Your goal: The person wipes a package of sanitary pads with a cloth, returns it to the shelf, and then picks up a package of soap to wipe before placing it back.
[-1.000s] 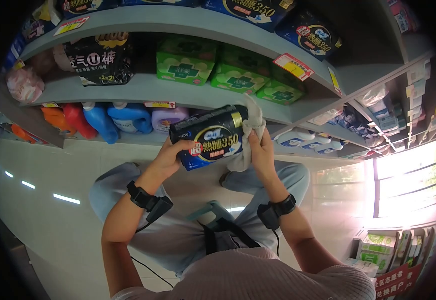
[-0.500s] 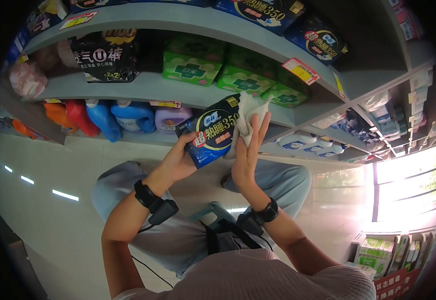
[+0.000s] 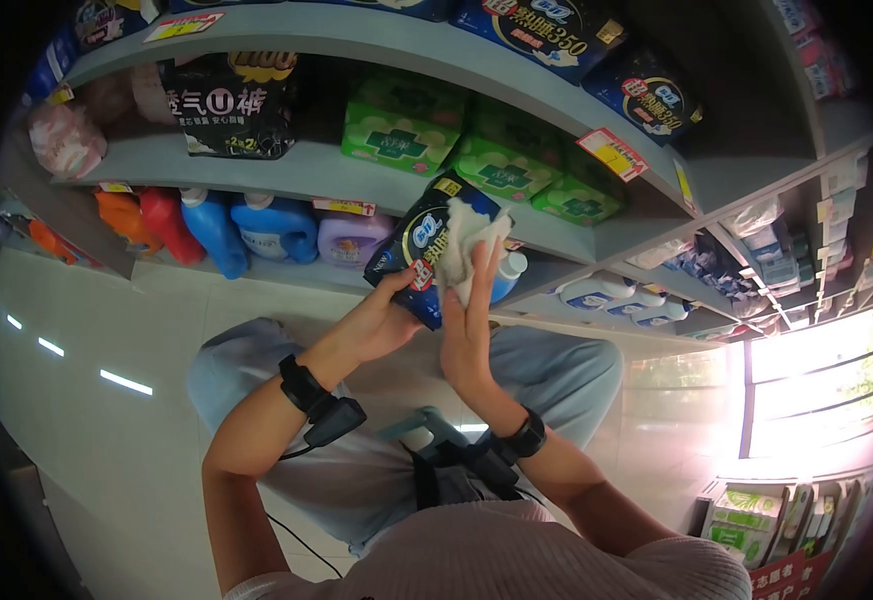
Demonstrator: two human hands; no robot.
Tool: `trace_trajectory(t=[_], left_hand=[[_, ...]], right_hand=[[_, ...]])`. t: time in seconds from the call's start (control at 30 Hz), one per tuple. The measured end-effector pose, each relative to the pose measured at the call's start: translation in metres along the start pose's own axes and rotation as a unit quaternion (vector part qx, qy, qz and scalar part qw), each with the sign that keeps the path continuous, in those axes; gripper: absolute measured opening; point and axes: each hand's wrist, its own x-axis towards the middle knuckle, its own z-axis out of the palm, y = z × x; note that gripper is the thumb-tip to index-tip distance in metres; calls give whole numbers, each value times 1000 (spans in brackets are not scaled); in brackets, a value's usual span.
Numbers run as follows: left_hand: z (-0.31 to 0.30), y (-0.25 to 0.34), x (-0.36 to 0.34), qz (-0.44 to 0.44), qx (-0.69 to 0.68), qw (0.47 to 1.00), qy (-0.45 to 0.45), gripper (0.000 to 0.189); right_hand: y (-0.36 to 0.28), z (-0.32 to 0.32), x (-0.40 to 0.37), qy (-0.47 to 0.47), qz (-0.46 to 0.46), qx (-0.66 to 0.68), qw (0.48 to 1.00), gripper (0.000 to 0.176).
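Lap: a ribbed shirt (image 3: pixel 476 550) is nearest, above pale blue trousers (image 3: pixel 551 365) with the knees spread wide.
Wrists: a dark band (image 3: pixel 303 388) is round the left wrist, another (image 3: pixel 524 436) round the right; each carries a black module.
Left hand (image 3: pixel 381 328): grasping; the grip is closed on the lower left part of the pack, thumb over the front, fingers mostly hidden behind.
Right hand (image 3: pixel 469 335): not clenched; its fingers reach up nearly straight, laid against the cloth, which is between them and the pack.
Dark blue pack (image 3: pixel 421 240): off the shelf, held up and tilted in front of the body, its right part covered.
Cloth (image 3: pixel 464 245): whitish, crumpled, bunched over the pack's front and edge.
Step in hand: judging by the pose, the cloth is being pressed or wiped on the pack; such a stroke calls for a steady left hold and light, flat right fingers.
Bottom shelf: orange, red, blue and purple bottles (image 3: pixel 349 240) in a row; a blue one with a white cap (image 3: pixel 512 263) shows just beside the cloth.
Middle shelf: a black bag (image 3: pixel 231 115) and green packs (image 3: pixel 396 140).
Top shelf: more dark blue packs (image 3: pixel 546 38).
Far right: a bright window (image 3: pixel 816 385).
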Motion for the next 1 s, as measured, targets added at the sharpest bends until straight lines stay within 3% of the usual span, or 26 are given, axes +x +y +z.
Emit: trace_trajectory(t=[0.1, 0.2, 0.4, 0.47, 0.6, 0.67, 0.73, 0.83, 0.93, 1.0], left_hand=[[3, 6, -2, 5, 50, 997, 60, 48], [-1, 11, -4, -3, 31, 1000, -1, 49], [0, 14, -10, 12, 91, 995, 46, 52], [-7, 14, -13, -24, 51, 998, 43, 52], [-6, 13, -14, -28, 124, 991, 46, 59], [-11, 19, -10, 15, 167, 984, 60, 55], [-5, 27, -15, 16, 157, 983, 91, 56], [16, 43, -27, 40, 171, 984, 36, 60], [56, 64, -48, 98, 347, 931, 60, 62], [88, 81, -57, 170, 514, 837, 85, 61]], right_hand=[[-9, 2, -12, -49, -27, -35, 998, 64], [-12, 2, -20, -77, -65, -46, 994, 69], [-17, -26, -19, -156, -99, -87, 979, 67], [-20, -34, -20, -143, -99, -75, 982, 66], [-24, -46, -31, -167, -75, -24, 983, 64], [-21, -54, -31, -227, -76, -8, 971, 62], [-25, -67, -29, -220, -93, 34, 970, 61], [-23, -94, -25, -248, -73, 83, 962, 59], [-17, -122, -24, -231, -65, 76, 968, 57], [-14, -138, -24, -239, -24, 90, 967, 56]])
